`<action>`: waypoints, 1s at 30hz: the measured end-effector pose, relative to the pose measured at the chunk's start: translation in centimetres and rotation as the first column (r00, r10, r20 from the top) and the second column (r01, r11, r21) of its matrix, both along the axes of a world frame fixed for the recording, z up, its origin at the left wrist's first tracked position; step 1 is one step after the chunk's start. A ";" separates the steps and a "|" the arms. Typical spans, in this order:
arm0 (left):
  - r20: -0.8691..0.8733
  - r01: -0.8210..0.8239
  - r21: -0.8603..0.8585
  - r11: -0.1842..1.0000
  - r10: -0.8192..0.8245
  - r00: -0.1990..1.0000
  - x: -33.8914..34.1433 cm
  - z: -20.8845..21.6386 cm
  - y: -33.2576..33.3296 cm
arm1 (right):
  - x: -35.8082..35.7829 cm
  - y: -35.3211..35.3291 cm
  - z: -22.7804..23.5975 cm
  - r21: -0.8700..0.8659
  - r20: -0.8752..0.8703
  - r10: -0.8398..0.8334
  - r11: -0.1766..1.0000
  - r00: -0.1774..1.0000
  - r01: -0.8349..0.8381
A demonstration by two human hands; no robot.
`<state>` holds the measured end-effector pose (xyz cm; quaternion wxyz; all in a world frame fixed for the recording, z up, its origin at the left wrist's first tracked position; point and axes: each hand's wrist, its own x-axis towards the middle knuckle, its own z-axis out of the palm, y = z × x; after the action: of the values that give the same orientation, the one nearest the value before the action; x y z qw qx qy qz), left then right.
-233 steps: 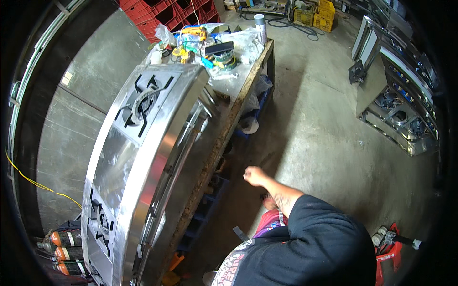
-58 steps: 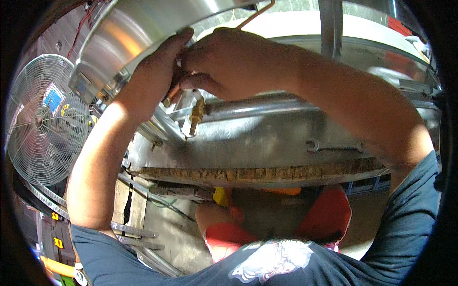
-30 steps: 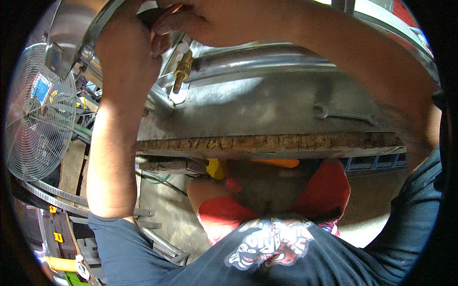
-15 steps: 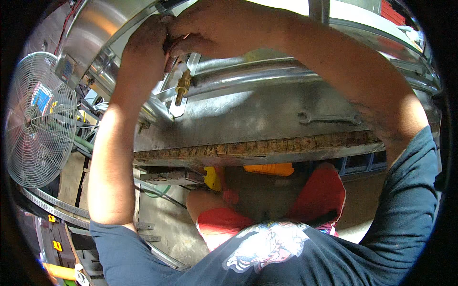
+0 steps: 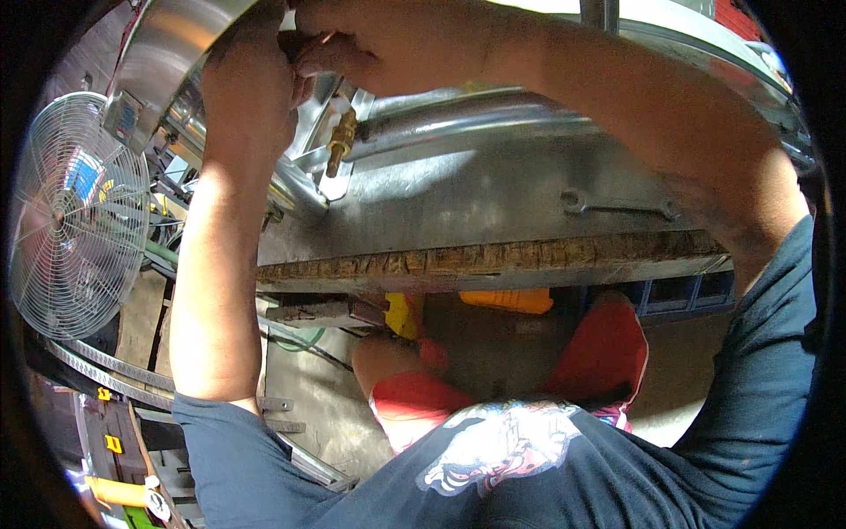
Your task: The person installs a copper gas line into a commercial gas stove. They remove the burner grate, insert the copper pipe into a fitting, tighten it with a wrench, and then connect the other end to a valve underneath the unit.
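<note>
Both my hands are raised together at the top of the view, against the inside of a large curved shiny metal housing (image 5: 176,44). My left hand (image 5: 251,84) and my right hand (image 5: 352,48) touch each other, fingers curled around a small part that is hidden between them. Just below them a brass fitting (image 5: 340,143) hangs from a metal tube (image 5: 493,123) that runs to the right. What the fingers grip cannot be made out.
A wrench (image 5: 617,208) lies on the sheet-metal benchtop (image 5: 458,194), whose worn wooden edge (image 5: 493,260) faces me. A wire-guard floor fan (image 5: 75,216) stands at left. Yellow and orange items (image 5: 511,301) sit under the bench.
My hands have shifted slightly up and left in the view while staying together above the brass fitting. Several seconds ago I stood away from the housing with one arm out.
</note>
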<state>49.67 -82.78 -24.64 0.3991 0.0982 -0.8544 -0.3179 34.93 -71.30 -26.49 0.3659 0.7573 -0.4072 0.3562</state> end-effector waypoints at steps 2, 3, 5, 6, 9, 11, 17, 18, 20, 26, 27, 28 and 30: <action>-0.145 0.173 0.201 0.964 -0.146 0.979 -0.3 -0.3 -0.3 | -0.3 0.2 0.0 0.127 0.019 -0.051 0.991 0.999 0.048; -0.229 0.267 0.286 0.920 -0.205 0.952 -0.4 -0.5 -0.5 | -0.3 0.1 0.0 0.094 0.001 -0.046 0.995 0.999 0.045; -0.199 0.209 0.176 0.962 -0.174 0.964 -0.5 -1.0 -0.9 | -0.6 0.1 0.1 0.027 -0.037 -0.041 0.999 0.998 0.042; -0.185 0.184 0.118 0.976 -0.160 0.970 -0.6 -1.3 -1.0 | -0.7 0.1 0.1 0.034 -0.042 -0.037 0.999 0.998 0.038; -0.251 -0.222 -0.441 0.870 0.118 0.961 -0.3 -2.2 -1.3 | -0.9 0.0 0.2 0.045 -0.049 -0.010 0.999 0.999 0.012; -0.371 -0.448 -0.705 0.550 0.252 0.894 -0.2 -2.7 -1.3 | -1.0 -0.1 0.4 0.045 -0.033 0.029 0.999 0.999 -0.028; -0.193 -0.280 -0.731 0.622 0.205 0.959 -0.3 -1.4 -0.8 | -1.3 -0.8 1.1 0.211 -0.030 0.187 0.961 0.982 -0.177; -0.121 -0.209 -0.660 0.721 0.172 0.978 -0.3 -0.9 -0.6 | -1.5 -0.9 1.2 0.239 -0.006 0.212 0.949 0.977 -0.204; -0.016 -0.089 -0.444 0.892 0.091 0.996 -0.2 -0.1 -0.1 | -2.0 -1.0 1.3 0.214 -0.050 0.054 0.976 0.997 -0.042; 0.045 -0.208 -0.301 0.931 0.232 0.972 -1.3 -0.1 0.7 | -2.5 -0.8 1.4 0.109 -0.090 0.062 0.993 0.994 -0.052; 0.005 -0.202 -0.290 0.935 0.213 0.977 -1.4 -0.2 0.5 | -2.4 -0.8 1.2 0.109 -0.083 0.024 0.994 0.996 -0.015; -0.033 -0.195 -0.279 0.940 0.194 0.981 -1.6 -0.3 0.3 | -2.3 -0.8 1.1 0.110 -0.075 -0.014 0.994 0.997 0.022; -0.112 -0.244 -0.417 0.876 0.217 0.970 -1.7 -0.3 -0.1 | -1.9 -0.8 0.6 0.061 -0.028 -0.025 0.998 0.999 0.027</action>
<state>47.99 -82.90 -24.95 0.4721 0.0995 -0.8726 -0.0761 32.98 -72.12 -25.85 0.3527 0.7674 -0.4228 0.3285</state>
